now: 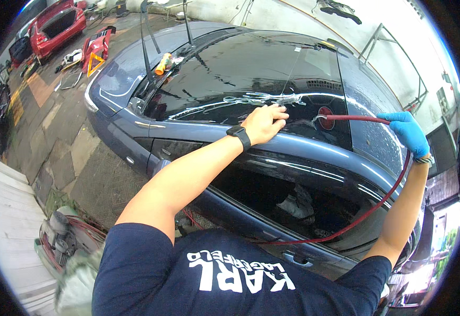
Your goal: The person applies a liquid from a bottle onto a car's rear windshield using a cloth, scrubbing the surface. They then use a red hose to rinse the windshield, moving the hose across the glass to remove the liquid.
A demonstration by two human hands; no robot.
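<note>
The left hand (264, 124) lay bare and flat on the windshield (240, 73) of the grey car (130, 126), fingers stretched out and pressed to the wet glass just above the roof edge, gripping nothing. A black watch (239, 136) sat on that wrist. The right hand (409, 131), in a blue glove, was closed around a dark red hose (377, 197). The hose tip ran from that hand across the windshield toward the left hand, and a thin stream of water left it over a round red sticker (326, 121) on the glass. The rest of the hose hung down beside the car's side window (293, 200) in a long loop. At the far end of the windshield, by the raised wipers (145, 47), an orange bottle (162, 64) lay on the cowl. Beyond the car's hood, a red car (56, 26) stood with loose parts on the floor.
</note>
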